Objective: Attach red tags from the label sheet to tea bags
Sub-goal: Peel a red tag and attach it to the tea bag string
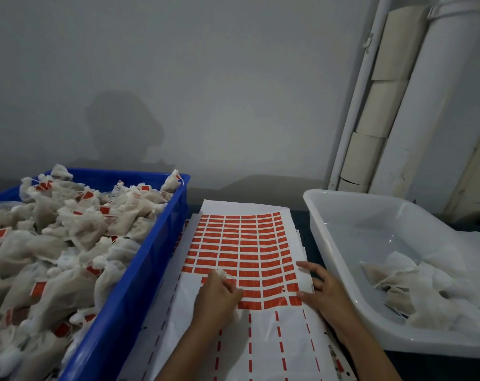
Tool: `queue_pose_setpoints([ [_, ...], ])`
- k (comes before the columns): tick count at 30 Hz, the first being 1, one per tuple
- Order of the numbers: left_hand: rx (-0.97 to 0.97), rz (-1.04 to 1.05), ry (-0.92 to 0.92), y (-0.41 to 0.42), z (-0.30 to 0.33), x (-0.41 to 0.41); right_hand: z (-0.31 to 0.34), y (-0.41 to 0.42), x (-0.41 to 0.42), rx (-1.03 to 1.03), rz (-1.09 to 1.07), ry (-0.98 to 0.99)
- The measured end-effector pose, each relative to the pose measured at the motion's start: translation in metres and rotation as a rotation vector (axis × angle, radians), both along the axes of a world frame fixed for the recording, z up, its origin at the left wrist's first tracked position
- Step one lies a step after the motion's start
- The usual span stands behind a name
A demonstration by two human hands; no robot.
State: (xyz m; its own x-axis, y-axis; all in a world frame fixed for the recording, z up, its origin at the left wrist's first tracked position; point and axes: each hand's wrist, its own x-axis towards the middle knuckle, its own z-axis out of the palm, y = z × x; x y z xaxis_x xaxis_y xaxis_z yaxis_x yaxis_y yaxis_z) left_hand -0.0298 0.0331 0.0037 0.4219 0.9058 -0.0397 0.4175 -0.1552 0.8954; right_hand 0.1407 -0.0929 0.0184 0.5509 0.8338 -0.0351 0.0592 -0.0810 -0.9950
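A white label sheet [241, 243] with rows of red tags lies between two bins. My left hand [216, 298] grips a white tea bag [222, 274], whose top pokes out above my fingers, and holds it over the sheet's lower rows. My right hand [324, 290] rests on the sheet's right edge with fingers spread, its thumb beside a red tag [295, 300] in the lowest row. The lower part of the sheet shows only thin red strips where tags are gone.
A blue crate [150, 259] on the left is heaped with tagged tea bags [68, 243]. A white plastic tub [343, 232] on the right holds a few untagged tea bags [414, 284]. A grey wall stands behind, with white pipes [425, 119] at the right.
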Motion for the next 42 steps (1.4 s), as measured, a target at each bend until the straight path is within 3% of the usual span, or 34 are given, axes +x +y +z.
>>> queue_pose_setpoints([
  [6,0.003,-0.177,-0.006,-0.025,0.004,0.046,-0.003,-0.002,-0.002,0.033,0.007,-0.022],
  [26,-0.002,-0.171,-0.205,-0.037,-0.001,0.055,-0.013,0.0,-0.003,0.018,-0.089,-0.013],
  [34,0.139,-0.418,-0.053,-0.041,0.003,0.044,-0.012,0.001,-0.004,0.03,-0.109,-0.023],
  [39,-0.029,-0.611,-0.029,-0.044,0.006,0.032,-0.011,0.002,-0.006,0.046,-0.135,-0.044],
  [42,-0.032,-0.63,0.002,-0.045,0.011,0.028,-0.008,0.002,-0.008,0.054,-0.135,-0.061],
])
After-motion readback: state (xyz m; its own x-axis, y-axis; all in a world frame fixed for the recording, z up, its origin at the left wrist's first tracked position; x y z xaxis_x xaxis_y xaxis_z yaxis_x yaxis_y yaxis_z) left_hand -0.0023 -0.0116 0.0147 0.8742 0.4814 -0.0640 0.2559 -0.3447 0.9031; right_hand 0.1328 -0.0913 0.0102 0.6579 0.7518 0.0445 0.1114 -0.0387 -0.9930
